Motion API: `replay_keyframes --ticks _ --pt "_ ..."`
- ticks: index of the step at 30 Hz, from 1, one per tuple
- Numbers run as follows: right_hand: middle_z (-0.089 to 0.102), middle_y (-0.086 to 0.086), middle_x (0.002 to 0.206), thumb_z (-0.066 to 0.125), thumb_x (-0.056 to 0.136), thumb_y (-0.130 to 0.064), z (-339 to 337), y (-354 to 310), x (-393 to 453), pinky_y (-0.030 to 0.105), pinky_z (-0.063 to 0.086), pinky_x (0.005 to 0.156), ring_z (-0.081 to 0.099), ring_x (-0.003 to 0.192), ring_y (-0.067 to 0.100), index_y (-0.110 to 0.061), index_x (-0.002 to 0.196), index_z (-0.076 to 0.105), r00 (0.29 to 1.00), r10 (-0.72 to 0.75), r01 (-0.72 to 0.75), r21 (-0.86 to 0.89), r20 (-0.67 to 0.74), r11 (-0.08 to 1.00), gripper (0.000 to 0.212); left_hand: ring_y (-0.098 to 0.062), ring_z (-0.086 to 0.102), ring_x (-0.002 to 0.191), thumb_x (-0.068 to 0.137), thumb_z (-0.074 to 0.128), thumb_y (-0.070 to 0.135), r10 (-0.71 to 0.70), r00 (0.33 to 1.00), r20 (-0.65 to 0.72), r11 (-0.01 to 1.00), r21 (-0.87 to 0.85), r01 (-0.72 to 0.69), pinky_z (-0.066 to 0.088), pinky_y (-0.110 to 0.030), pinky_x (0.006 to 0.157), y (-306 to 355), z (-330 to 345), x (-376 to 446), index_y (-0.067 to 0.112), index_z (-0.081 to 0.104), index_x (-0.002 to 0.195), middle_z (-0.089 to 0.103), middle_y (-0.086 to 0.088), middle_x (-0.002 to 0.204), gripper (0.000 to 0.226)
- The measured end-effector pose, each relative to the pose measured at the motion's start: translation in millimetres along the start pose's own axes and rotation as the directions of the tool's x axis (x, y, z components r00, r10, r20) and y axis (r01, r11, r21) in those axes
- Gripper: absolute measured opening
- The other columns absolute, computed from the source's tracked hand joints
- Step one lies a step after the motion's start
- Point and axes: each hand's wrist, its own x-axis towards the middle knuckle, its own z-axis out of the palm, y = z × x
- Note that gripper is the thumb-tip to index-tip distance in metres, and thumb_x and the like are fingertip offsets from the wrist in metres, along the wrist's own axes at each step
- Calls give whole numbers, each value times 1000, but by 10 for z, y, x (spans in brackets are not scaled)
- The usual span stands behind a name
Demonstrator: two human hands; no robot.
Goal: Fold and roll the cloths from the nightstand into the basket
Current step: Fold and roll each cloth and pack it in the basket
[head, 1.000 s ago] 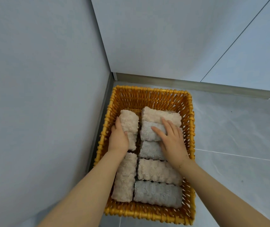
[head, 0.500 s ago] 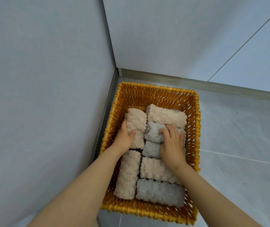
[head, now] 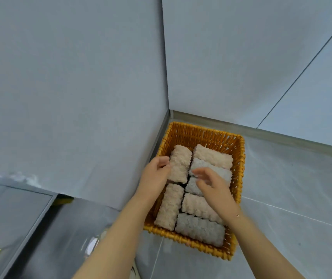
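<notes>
Hands: both mine are over the wicker basket [head: 239, 170], forearms reaching in from below.
Left hand [head: 154, 176]: at the left edge of the far-left pink roll [head: 181, 162]; fingers curl loosely toward its side, fingertips at or just off the fabric. Can't tell if I'm gripping it; looks like a loose touch.
Right hand [head: 213, 185]: fingers spread and relaxed, hovering above the upper grey roll [head: 213, 168]; holding nothing. It also hides most of the small grey roll [head: 190, 187] below it.
Basket: on the tiled floor [head: 292, 198], tucked into the wall corner.
Contents: seven rolled cloths, packed side by side. Left column: far-left pink roll, then the near-left pink roll [head: 170, 208]. Right column, far to near: top pink roll [head: 213, 156], upper grey roll, small grey roll, lower pink roll [head: 199, 207], front grey roll [head: 200, 229].
Fit: rolls touch each other; a strip of bare basket bottom shows along the far wall.
Done: seven cloths rolled and stowed.
Left: judging by this view, maybe just tidying the last roll. No nightstand top shows, so I can't tell whether more cloths wait there.
</notes>
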Motion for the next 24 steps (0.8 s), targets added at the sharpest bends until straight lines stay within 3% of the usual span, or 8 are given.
replay_keyframes --ticks 3,6,10,15,24 --pt "63 -11 111 50 96 -13 -25 -354 -261 7 44 76 58 102 1 -22 111 63 992 34 -50 125 121 991 21 3 58 99 95 51 17 13 1000 4 992 -129 -12 46 -15 78 107 -198 -558 31 61 107 63 15 111 21" --pt "67 -10 105 52 95 -12 0 -721 -540 17 48 84 61 101 3 -25 105 65 992 -7 -17 185 125 983 21 -1 63 97 95 51 15 -6 998 -60 968 -250 -9 49 -19 81 168 -440 -1068 28 63 108 66 14 106 22" --pt "70 -10 100 52 95 -11 104 -1204 -929 14 47 78 63 96 1 -25 103 66 980 -93 59 188 178 980 21 -9 65 96 96 50 9 2 986 -169 926 -373 -66 51 -28 87 217 -838 -1657 23 65 105 69 8 105 22" --pt "70 -11 97 53 94 -12 432 -1853 -1377 23 50 87 64 95 3 -26 101 66 930 -231 195 148 286 969 21 -13 66 97 95 49 6 55 945 -322 885 -422 -195 51 -31 89 186 -1486 -2325 19 64 108 69 3 106 24" --pt "70 -4 99 51 94 -10 1499 -3073 -1948 26 51 87 65 94 11 -20 102 67 772 -420 401 147 477 904 20 -13 65 101 95 50 9 63 837 -543 843 -419 -336 50 -32 92 -135 -2699 -3281 19 64 110 70 5 106 23"
